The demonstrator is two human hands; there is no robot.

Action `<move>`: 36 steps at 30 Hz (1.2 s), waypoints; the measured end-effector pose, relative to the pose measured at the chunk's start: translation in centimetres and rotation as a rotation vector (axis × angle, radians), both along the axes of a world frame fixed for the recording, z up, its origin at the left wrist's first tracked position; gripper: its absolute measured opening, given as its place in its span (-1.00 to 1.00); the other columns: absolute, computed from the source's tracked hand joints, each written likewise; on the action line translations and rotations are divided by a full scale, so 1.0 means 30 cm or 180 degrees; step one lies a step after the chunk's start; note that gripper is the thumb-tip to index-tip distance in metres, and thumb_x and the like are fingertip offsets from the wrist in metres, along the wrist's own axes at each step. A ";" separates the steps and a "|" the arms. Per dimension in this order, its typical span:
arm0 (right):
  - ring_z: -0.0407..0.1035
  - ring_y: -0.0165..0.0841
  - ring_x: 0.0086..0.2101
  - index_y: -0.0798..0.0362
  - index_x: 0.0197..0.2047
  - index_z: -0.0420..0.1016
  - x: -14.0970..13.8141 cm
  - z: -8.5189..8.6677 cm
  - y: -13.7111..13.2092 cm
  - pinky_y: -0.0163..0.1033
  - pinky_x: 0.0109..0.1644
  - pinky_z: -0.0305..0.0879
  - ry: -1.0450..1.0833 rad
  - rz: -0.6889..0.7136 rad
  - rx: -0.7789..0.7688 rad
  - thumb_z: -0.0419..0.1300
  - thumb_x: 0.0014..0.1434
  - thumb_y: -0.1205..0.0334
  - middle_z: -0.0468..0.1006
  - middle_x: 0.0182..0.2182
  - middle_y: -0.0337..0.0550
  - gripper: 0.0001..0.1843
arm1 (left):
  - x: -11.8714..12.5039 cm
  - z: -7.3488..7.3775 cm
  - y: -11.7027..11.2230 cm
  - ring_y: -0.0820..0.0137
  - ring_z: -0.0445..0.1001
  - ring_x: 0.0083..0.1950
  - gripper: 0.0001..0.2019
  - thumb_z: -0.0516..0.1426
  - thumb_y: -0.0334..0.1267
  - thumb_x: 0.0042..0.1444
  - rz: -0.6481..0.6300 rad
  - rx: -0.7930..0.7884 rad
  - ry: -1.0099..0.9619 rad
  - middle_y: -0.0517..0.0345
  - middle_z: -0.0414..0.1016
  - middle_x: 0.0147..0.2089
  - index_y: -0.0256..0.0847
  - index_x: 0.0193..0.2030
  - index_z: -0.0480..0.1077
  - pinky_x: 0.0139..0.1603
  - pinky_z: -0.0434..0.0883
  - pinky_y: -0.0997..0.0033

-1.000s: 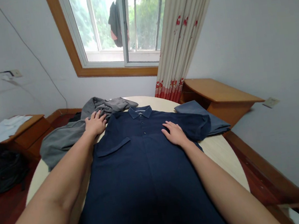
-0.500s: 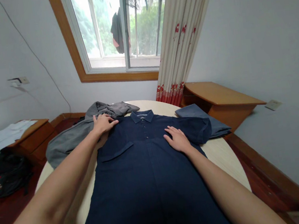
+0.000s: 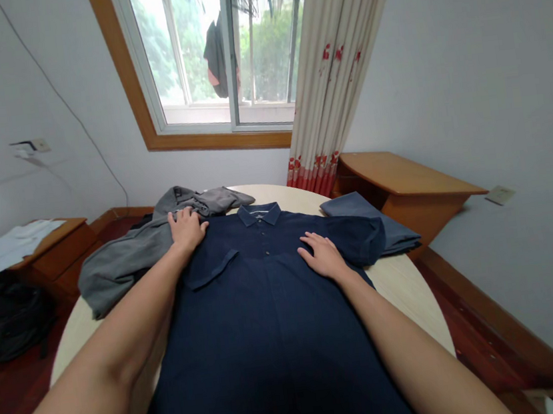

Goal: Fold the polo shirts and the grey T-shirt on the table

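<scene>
A navy polo shirt (image 3: 250, 318) lies front side up across the round table, its collar towards the window. Its left-hand sleeve is folded inward over the chest, while the other sleeve stretches out to the right. My left hand (image 3: 187, 229) rests at the shirt's left shoulder, fingers spread, beside the grey garment. On the right side of the chest my right hand (image 3: 323, 255) lies flat with its fingers extended. Neither hand grips the cloth.
Crumpled grey clothing (image 3: 126, 255) lies on the table's left side. Folded blue-grey cloth (image 3: 357, 207) sits at the back right, partly under the sleeve. The pale tabletop (image 3: 427, 303) borders a wooden desk (image 3: 408, 174). A black bag (image 3: 8, 320) stands at far left.
My left hand has shifted slightly left and its fingers now point more forward. The folded left-hand sleeve tilts more steeply. My right hand stays flat on the chest.
</scene>
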State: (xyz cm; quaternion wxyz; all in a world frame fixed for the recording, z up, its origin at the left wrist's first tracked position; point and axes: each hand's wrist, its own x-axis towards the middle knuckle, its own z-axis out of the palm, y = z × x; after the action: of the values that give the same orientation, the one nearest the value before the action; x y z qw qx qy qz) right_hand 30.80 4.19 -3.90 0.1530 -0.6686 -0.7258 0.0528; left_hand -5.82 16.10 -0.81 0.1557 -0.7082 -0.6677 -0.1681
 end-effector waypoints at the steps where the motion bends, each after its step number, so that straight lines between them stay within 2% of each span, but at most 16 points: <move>1: 0.06 -0.14 0.39 0.06 0.33 0.36 -0.001 0.001 0.001 0.12 0.46 -0.10 0.0012 -0.0004 -0.0014 0.02 0.42 0.02 0.23 0.39 0.03 -0.47 | 0.011 0.010 -0.024 -0.01 0.22 0.38 -0.60 0.06 -0.09 0.29 -0.0164 0.0044 0.0011 -0.16 0.29 0.38 -0.26 0.09 0.53 0.46 -0.04 -0.12; 4: 0.05 -0.13 0.39 0.07 0.33 0.36 -0.005 0.004 0.002 0.13 0.46 -0.10 0.0035 -0.0004 -0.0035 0.03 0.41 0.02 0.22 0.40 0.03 -0.47 | 0.040 0.014 -0.098 0.09 0.36 0.29 -0.58 -0.01 -0.09 0.32 -0.0703 -0.0245 -0.0036 -0.09 0.42 0.29 -0.26 0.11 0.51 0.36 0.24 0.10; 7: 0.06 -0.12 0.38 0.07 0.33 0.36 -0.006 0.005 0.001 0.14 0.45 -0.09 0.0028 -0.0002 -0.0020 0.04 0.41 0.03 0.22 0.40 0.03 -0.48 | 0.039 -0.030 -0.141 0.10 0.41 0.26 -0.50 -0.07 -0.01 0.35 -0.0734 -0.0655 -0.0125 -0.10 0.48 0.24 -0.27 0.19 0.45 0.25 0.37 0.16; 10: 0.07 -0.12 0.38 0.08 0.34 0.35 -0.003 0.000 0.003 0.15 0.45 -0.08 0.0028 -0.0003 -0.0013 0.04 0.41 0.03 0.22 0.39 0.03 -0.47 | 0.003 -0.092 -0.129 0.12 0.20 0.45 -0.37 -0.12 0.02 0.36 -0.0563 -0.0931 -0.0144 -0.21 0.22 0.45 -0.44 0.36 0.27 0.43 0.18 0.18; 12: 0.06 -0.13 0.39 0.06 0.34 0.35 0.000 -0.005 0.006 0.14 0.45 -0.08 0.0036 0.0004 -0.0011 0.04 0.41 0.02 0.22 0.40 0.02 -0.47 | -0.030 -0.120 -0.099 0.18 0.01 0.54 -0.29 -0.16 0.05 0.37 -0.0581 -0.1161 -0.0193 -0.20 0.01 0.53 -0.50 0.45 0.12 0.50 0.02 0.24; 14: 0.06 -0.14 0.39 0.05 0.34 0.36 0.003 -0.008 0.008 0.14 0.45 -0.09 0.0045 0.0005 -0.0003 0.04 0.41 0.01 0.22 0.40 0.01 -0.47 | -0.058 -0.129 -0.065 0.22 -0.09 0.57 -0.23 -0.20 0.11 0.37 -0.0660 -0.1342 -0.0234 -0.17 -0.13 0.56 -0.51 0.50 0.00 0.52 -0.05 0.27; 17: 0.05 -0.14 0.39 0.05 0.34 0.35 0.005 -0.010 0.010 0.13 0.46 -0.09 0.0050 0.0001 -0.0015 0.04 0.41 0.02 0.22 0.40 0.02 -0.47 | -0.069 -0.111 -0.031 0.23 -0.16 0.57 -0.17 -0.21 0.14 0.36 -0.0644 -0.1516 -0.0185 -0.21 -0.24 0.57 -0.57 0.51 -0.10 0.52 -0.06 0.31; 19: 0.04 -0.14 0.39 0.04 0.34 0.35 0.006 -0.009 0.010 0.14 0.46 -0.10 0.0045 0.0013 -0.0038 0.03 0.41 0.02 0.21 0.40 0.02 -0.47 | -0.048 -0.091 -0.035 0.19 -0.12 0.57 -0.17 -0.20 0.12 0.36 -0.0520 -0.1584 -0.0068 -0.28 -0.23 0.56 -0.61 0.50 -0.09 0.50 -0.02 0.30; 21: 0.03 -0.15 0.40 0.03 0.35 0.34 0.006 -0.009 0.010 0.14 0.46 -0.12 0.0045 0.0020 -0.0053 0.03 0.41 0.01 0.20 0.40 0.02 -0.47 | -0.010 -0.078 -0.063 0.11 -0.10 0.56 -0.21 -0.18 0.08 0.37 -0.0455 -0.1412 0.0130 -0.30 -0.21 0.56 -0.60 0.49 -0.04 0.50 0.01 0.18; 24: 0.03 -0.15 0.40 0.04 0.35 0.34 0.006 -0.008 0.010 0.14 0.46 -0.13 0.0069 0.0022 -0.0072 0.03 0.41 0.00 0.20 0.41 0.02 -0.46 | 0.053 -0.087 -0.131 0.07 -0.14 0.57 -0.27 -0.19 0.05 0.38 -0.0732 -0.0970 0.0368 -0.21 -0.20 0.57 -0.49 0.50 0.01 0.50 -0.02 0.04; 26: 0.03 -0.15 0.40 0.04 0.35 0.34 0.007 -0.006 0.009 0.13 0.46 -0.13 0.0086 0.0025 -0.0080 0.03 0.41 0.00 0.20 0.41 0.01 -0.46 | 0.076 -0.106 -0.170 0.11 -0.12 0.57 -0.28 -0.21 0.06 0.39 -0.0842 -0.1017 0.0310 -0.17 -0.16 0.57 -0.43 0.50 0.02 0.50 -0.01 0.07; 30: 0.02 -0.16 0.40 0.03 0.35 0.34 0.011 -0.004 0.009 0.11 0.46 -0.14 0.0099 0.0028 -0.0064 0.02 0.41 -0.01 0.20 0.41 -0.01 -0.46 | 0.064 -0.131 -0.187 0.15 -0.11 0.57 -0.27 -0.23 0.07 0.39 -0.0721 -0.1304 0.0129 -0.17 -0.11 0.56 -0.44 0.51 0.02 0.50 -0.01 0.11; 34: 0.03 -0.17 0.40 0.02 0.34 0.34 0.008 -0.009 0.006 0.09 0.46 -0.14 0.0094 0.0028 -0.0070 0.03 0.41 0.00 0.20 0.41 -0.01 -0.47 | 0.030 -0.119 -0.160 0.14 -0.13 0.57 -0.23 -0.24 0.15 0.37 -0.0643 -0.1473 0.0121 -0.16 -0.14 0.56 -0.41 0.52 -0.01 0.49 0.00 0.10; 36: 0.05 -0.17 0.39 0.03 0.34 0.35 -0.002 -0.006 0.002 0.09 0.45 -0.12 0.0098 0.0015 -0.0060 0.03 0.41 0.01 0.22 0.40 0.00 -0.47 | 0.019 -0.117 -0.155 0.14 -0.13 0.57 -0.21 -0.24 0.17 0.36 -0.0549 -0.1376 0.0098 -0.17 -0.14 0.56 -0.42 0.52 -0.01 0.50 -0.02 0.10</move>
State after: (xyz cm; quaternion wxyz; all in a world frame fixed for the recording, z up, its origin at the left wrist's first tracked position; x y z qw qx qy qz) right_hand 30.73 4.24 -4.08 0.1577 -0.6674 -0.7244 0.0704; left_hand -5.24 11.46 -4.30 -0.0043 -0.7821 -0.6227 -0.0231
